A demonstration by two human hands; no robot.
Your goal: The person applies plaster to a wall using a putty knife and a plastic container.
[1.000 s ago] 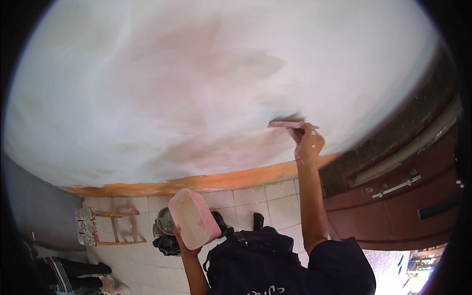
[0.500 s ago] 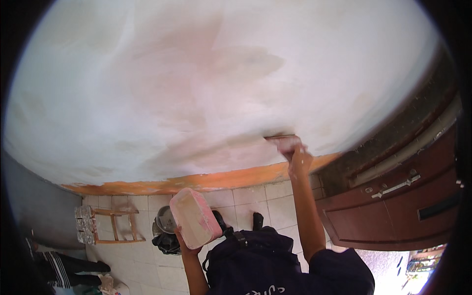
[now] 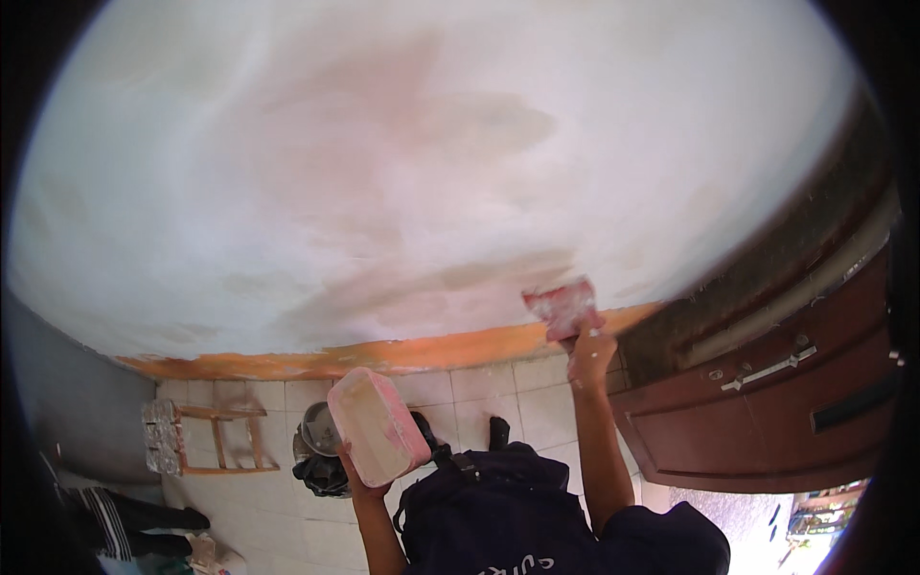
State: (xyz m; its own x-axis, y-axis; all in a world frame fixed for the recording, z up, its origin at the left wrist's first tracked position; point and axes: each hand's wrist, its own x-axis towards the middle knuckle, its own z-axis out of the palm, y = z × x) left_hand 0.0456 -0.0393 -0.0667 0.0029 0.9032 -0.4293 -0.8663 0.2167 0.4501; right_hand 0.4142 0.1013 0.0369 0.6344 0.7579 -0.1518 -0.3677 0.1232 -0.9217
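Observation:
In my right hand (image 3: 592, 355) is a red putty knife (image 3: 563, 305), its wide blade smeared with white putty. The blade is tilted up in front of the lower wall, close to the orange strip; whether it touches the wall I cannot tell. A pink rectangular tub (image 3: 402, 422) with pale putty coating its inside rests in my left hand (image 3: 366, 481), whose fingers grip its near left side. Ahead stands the wall (image 3: 240, 192), coated white with pinkish and greyish patches. A greyish streak runs along it just left of the blade.
At right is a brown door (image 3: 757, 412) with a metal handle. A wooden stool (image 3: 225, 441) lies at left on the tiled floor (image 3: 316, 527). Beside the tub are a grey bucket (image 3: 321, 428) and a black bag (image 3: 323, 474). Another person's legs (image 3: 144, 522) show at lower left.
My right hand has dropped slightly, and the putty knife has turned from edge-on at the wall to show its broad, smeared face. The left hand and tub have barely moved.

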